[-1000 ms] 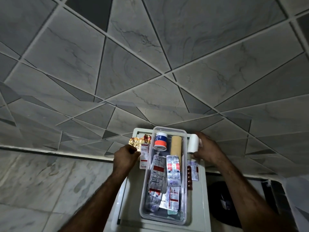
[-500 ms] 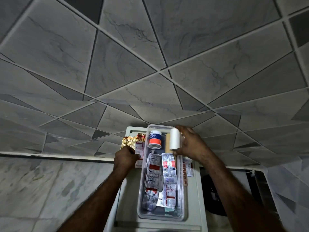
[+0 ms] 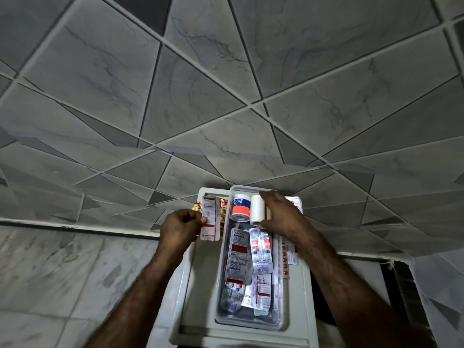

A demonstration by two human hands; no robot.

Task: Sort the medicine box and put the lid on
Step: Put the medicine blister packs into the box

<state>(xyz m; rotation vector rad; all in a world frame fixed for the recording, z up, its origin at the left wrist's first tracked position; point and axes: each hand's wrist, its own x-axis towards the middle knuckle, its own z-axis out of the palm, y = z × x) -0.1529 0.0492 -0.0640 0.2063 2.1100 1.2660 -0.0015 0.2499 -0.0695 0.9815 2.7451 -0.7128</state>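
Note:
A clear plastic medicine box [image 3: 280, 297] sits on a white stool top [image 3: 190, 297]. Inside lie several blister strips [image 3: 261, 252] and, at the far end, an adhesive tape roll [image 3: 241, 205] with a red and blue label. My right hand [image 3: 278, 212] holds a white bandage roll [image 3: 257, 208] inside the box, right beside the tape roll. My left hand [image 3: 179, 228] grips a white and red tablet strip [image 3: 211, 219] just left of the box. A gold foil strip [image 3: 197, 205] lies behind it.
More strips [image 3: 288, 252] lie on the stool right of the box, partly under my right forearm. Grey tiled wall fills the view behind, a marble ledge [image 3: 50, 272] lies to the left, and a dark gap [image 3: 401, 285] opens to the right. No lid is in view.
My right hand carried the white bandage roll from the box's right side into its far end, beside the tape roll. My left hand lifted a tablet strip off the stool.

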